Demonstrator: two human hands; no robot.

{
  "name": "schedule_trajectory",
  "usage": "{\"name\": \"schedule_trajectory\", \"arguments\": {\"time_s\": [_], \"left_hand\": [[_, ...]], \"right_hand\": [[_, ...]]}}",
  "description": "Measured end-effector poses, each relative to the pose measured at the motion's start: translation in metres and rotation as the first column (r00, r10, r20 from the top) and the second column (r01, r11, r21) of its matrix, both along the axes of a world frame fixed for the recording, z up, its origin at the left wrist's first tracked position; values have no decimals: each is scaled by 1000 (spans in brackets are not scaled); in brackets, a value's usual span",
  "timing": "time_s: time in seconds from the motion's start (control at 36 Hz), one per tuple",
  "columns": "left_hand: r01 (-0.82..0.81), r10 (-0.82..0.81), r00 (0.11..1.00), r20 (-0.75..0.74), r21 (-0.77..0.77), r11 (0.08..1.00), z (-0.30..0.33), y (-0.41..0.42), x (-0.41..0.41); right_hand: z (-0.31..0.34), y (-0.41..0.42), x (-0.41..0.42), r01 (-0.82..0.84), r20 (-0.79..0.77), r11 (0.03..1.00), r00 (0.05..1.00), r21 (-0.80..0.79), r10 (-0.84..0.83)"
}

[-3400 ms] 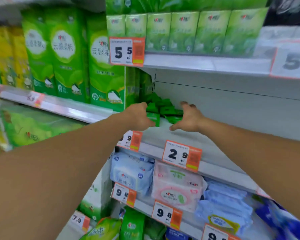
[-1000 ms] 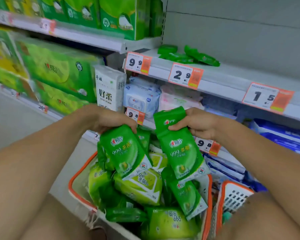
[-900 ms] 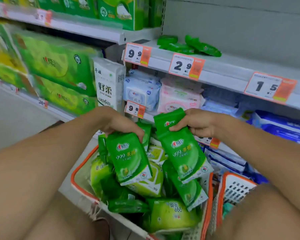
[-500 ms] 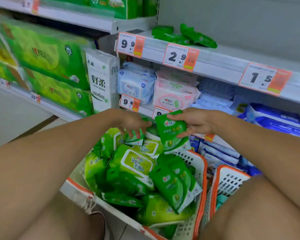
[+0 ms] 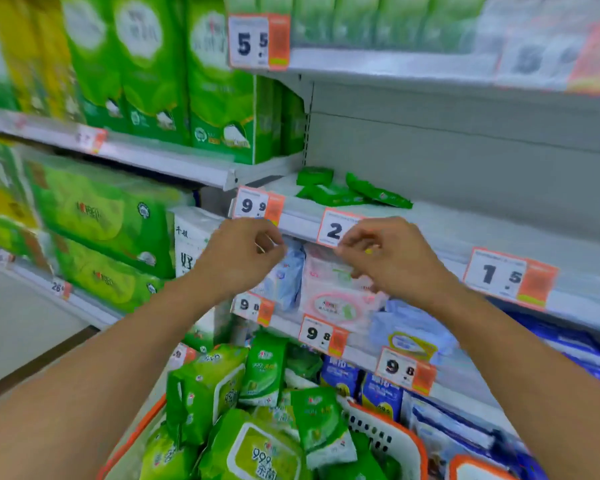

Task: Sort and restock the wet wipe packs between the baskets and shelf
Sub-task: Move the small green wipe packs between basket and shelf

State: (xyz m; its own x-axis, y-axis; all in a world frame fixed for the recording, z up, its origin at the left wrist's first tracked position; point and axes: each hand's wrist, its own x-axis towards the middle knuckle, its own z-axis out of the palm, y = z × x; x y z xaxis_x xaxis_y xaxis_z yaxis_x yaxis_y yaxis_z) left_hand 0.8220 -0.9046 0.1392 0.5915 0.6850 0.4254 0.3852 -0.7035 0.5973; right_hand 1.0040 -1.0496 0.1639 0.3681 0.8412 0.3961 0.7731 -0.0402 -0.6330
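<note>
Both hands have left the green packs they held half a second ago and now are raised in front of the shelf edge, and the view has tilted upward. The left hand (image 5: 238, 256) has its fingers loosely curled with fingertips near the thumb, holding nothing. The right hand (image 5: 388, 259) is the same, loosely curled, with nothing in it, and it partly covers the white and orange paper price tag (image 5: 335, 230).

Glossy green plastic wet wipe packs (image 5: 264, 410), soft and rectangular with white labels, lie heaped in the white plastic basket with orange rim (image 5: 395, 438) below the arms. A few small flat green wipe packs (image 5: 347, 194) lie loose on the grey metal shelf (image 5: 465, 226) just above the hands. Behind the hands, one level lower, stand a pale blue soft pack (image 5: 290, 278) and a pink and white soft pack (image 5: 336, 299). Tall green wrapped tissue bundles (image 5: 219, 95) stand at upper left, blurred.
</note>
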Motion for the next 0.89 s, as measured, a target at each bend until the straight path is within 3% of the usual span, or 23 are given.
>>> {"name": "schedule_trajectory", "arguments": {"time_s": [0.06,0.08,0.17,0.25,0.31,0.36,0.44,0.5,0.58,0.67,0.81,0.89], "left_hand": [[-22,22,988,156,0,1000,38,10,18],[-34,29,987,158,28,999,56,16,27],[-54,57,998,-34,77,996,97,43,60],[-39,44,951,-305,20,999,109,72,92],[4,-22,915,-403,-46,999,106,94,115],[26,-56,904,-424,-75,997,100,120,139],[68,-66,875,-480,-15,998,90,164,176],[87,-84,853,-515,-17,996,83,188,201],[119,-81,784,-616,22,993,68,209,233],[188,-88,724,-684,73,979,57,219,248],[141,20,773,-634,202,969,57,207,256],[108,43,783,-621,204,973,62,198,248]], "right_hand": [[33,18,18,115,114,972,983,207,-141],[46,31,31,175,141,966,969,192,-204],[68,76,74,308,302,939,920,-154,-252],[71,118,112,314,452,846,886,-431,-99],[70,140,137,331,506,775,863,-539,-17],[70,153,158,291,469,732,882,-615,43],[66,167,177,98,276,696,950,-711,148],[59,178,183,-20,173,712,965,-702,198],[51,196,191,-83,146,705,955,-704,258],[55,198,189,-66,209,720,935,-691,286],[48,183,201,-2,290,770,926,-638,243],[54,157,212,22,212,802,968,-596,131]]}}
